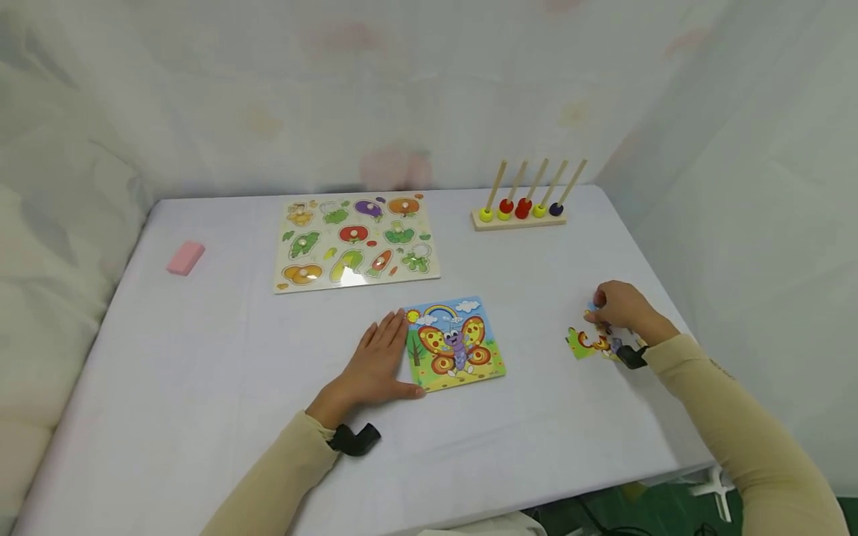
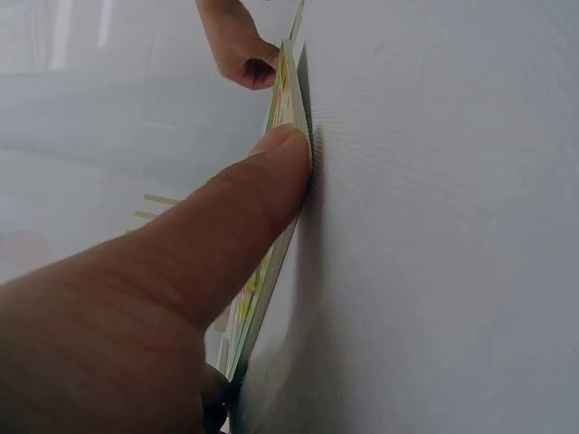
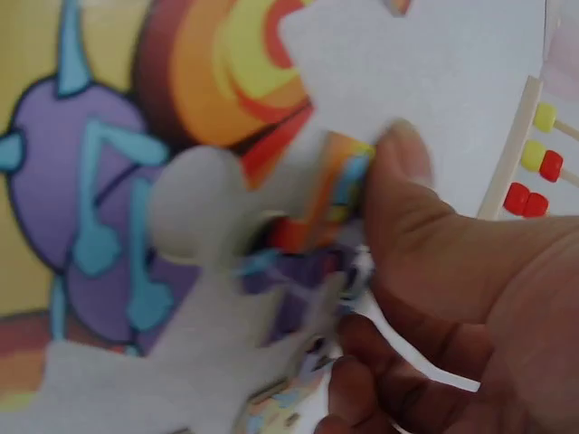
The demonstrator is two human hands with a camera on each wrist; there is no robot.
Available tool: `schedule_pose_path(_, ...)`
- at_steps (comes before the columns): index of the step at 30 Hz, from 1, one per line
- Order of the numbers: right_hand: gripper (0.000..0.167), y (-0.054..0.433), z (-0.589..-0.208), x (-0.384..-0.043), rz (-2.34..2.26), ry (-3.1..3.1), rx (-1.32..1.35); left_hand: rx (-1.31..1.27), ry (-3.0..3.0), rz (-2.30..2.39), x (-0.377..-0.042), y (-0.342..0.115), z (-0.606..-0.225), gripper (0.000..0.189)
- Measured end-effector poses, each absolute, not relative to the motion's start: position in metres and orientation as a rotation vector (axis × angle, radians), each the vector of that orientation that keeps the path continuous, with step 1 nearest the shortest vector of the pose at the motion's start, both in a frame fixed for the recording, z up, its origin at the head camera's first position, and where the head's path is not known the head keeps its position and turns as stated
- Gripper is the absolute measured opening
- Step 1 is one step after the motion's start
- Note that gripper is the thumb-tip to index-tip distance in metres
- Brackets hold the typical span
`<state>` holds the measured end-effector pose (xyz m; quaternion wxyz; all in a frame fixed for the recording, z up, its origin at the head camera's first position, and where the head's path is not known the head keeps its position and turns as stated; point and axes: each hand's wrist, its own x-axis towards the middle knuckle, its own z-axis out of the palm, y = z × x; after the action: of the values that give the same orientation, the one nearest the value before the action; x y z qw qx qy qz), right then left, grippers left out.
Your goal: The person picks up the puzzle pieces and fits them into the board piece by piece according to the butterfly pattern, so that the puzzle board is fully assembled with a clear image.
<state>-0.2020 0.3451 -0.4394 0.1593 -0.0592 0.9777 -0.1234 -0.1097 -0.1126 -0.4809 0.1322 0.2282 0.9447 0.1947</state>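
A square butterfly picture puzzle (image 1: 459, 346) lies near the middle of the table. Along its left side rests my left hand (image 1: 374, 370), fingers straight, the thumb at the near corner. The left wrist view shows that thumb (image 2: 240, 194) against the edge of the board. Off to the right, my right hand (image 1: 625, 307) pinches a colourful jigsaw piece (image 3: 339, 185) between thumb and fingers, blurred in the right wrist view. Below that hand lie loose jigsaw pieces (image 1: 580, 345), partly hidden by it. A purple and orange piece (image 3: 77, 208) looms large close to the right wrist camera.
A vegetable peg puzzle board (image 1: 322, 253) lies at the back, left of centre. Back right stands a wooden bead stacker (image 1: 519, 222) with upright rods and red, yellow and dark beads. A pink block (image 1: 185, 257) is at far left. White cloth covers the table (image 1: 201, 394).
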Motion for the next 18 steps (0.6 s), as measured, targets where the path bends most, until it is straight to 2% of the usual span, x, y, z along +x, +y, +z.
schedule_pose_path(8, 0.024, 0.344, -0.444, -0.205, -0.405, 2.890, -0.167, 0.654, 2.742, 0.572, -0.110, -0.112, -0.479, 0.123)
schedule_pose_path(14, 0.049, 0.348, -0.437, -0.205, -0.389, 2.880, -0.090, 0.655, 2.739, 0.571, -0.110, -0.112, -0.479, 0.123)
schedule_pose_path(18, 0.055, 0.354, -0.426, -0.204, -0.317, 2.836, -0.116, 0.658, 2.742, 0.572, -0.110, -0.112, -0.480, 0.123)
